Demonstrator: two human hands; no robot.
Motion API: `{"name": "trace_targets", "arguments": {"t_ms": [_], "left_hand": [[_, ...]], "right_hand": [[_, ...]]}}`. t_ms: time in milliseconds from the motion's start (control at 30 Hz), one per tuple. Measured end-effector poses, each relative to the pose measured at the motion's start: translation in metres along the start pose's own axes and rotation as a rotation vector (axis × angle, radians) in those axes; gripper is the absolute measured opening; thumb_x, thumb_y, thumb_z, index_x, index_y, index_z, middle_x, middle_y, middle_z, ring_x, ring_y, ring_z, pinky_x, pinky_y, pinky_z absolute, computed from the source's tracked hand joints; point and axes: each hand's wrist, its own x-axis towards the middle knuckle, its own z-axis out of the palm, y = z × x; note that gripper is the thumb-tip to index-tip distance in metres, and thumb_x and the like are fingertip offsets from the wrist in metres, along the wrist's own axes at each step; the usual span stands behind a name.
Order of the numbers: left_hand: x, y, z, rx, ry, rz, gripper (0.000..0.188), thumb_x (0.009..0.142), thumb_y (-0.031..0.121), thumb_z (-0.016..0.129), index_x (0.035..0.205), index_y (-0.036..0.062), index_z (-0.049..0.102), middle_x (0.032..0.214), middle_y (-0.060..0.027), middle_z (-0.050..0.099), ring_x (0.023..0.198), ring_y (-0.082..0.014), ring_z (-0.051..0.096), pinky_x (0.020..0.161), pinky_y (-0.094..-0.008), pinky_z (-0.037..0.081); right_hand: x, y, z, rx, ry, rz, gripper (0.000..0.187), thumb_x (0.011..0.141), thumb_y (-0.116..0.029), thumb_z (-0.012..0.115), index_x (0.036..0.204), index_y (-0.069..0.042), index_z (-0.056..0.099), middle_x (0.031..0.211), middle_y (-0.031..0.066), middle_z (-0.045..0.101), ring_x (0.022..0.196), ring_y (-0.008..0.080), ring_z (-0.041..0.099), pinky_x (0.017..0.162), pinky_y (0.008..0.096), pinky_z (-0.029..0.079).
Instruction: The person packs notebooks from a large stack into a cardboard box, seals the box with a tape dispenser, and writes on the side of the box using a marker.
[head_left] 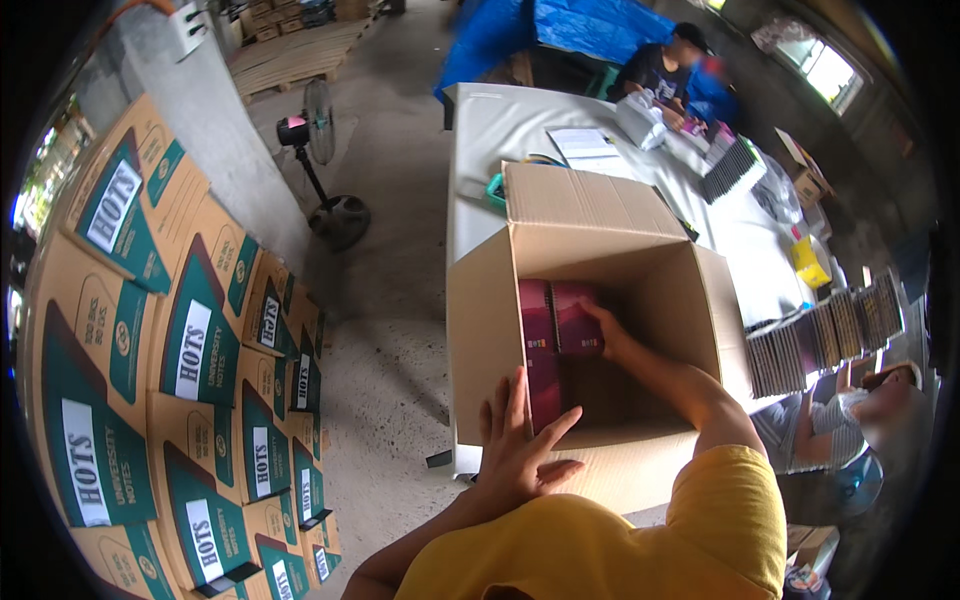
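Observation:
A brown cardboard box [480, 330] stands with its flaps up at the near edge of the table. Inside, along its left part, lie maroon notebooks [577, 330] with dark spiral bindings. My right hand [608, 328] reaches down into the box and grips the right side of the far right notebooks; some of its fingers are hidden. Over the near left corner of the box rests my left hand [525, 445], its fingers spread and holding nothing. The box's left wall hides part of the notebooks below that hand.
Printed cartons [190, 350] are stacked at the left. A black fan [335, 215] stands on the floor. Rows of notebooks [830, 335], papers [583, 143] and a yellow box [811, 261] lie on the white table [480, 130]. Two people sit around the table, at the back and right.

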Motion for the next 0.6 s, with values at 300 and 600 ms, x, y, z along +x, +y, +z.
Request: {"name": "trace_targets", "arguments": {"t_ms": [300, 600], "left_hand": [[0.006, 0.012, 0.014, 0.085, 0.088, 0.074, 0.051, 0.080, 0.061, 0.064, 0.081, 0.0093, 0.065, 0.149, -0.0367, 0.019, 0.136, -0.0484, 0.028, 0.105, -0.0562, 0.024], [0.093, 0.168, 0.010, -0.198, -0.015, 0.389, 0.076, 0.075, 0.058, 0.072, 0.127, 0.0062, 0.050, 0.151, -0.0270, 0.022, 0.136, -0.0376, 0.033, 0.109, -0.0495, 0.029]], "right_hand": [[-0.011, -0.097, -0.018, -1.892, 0.036, -0.342, 0.076, 0.067, -0.069, 0.070, 0.108, -0.005, 0.070, 0.109, 0.0199, 0.067, 0.105, 0.0350, 0.063, 0.093, 0.0446, 0.048], [-0.391, -0.168, -0.050, -0.965, -0.205, -1.254, 0.069, 0.079, -0.042, 0.075, 0.131, -0.001, 0.054, 0.107, 0.0189, 0.069, 0.096, 0.0289, 0.069, 0.087, 0.0351, 0.054]]}}
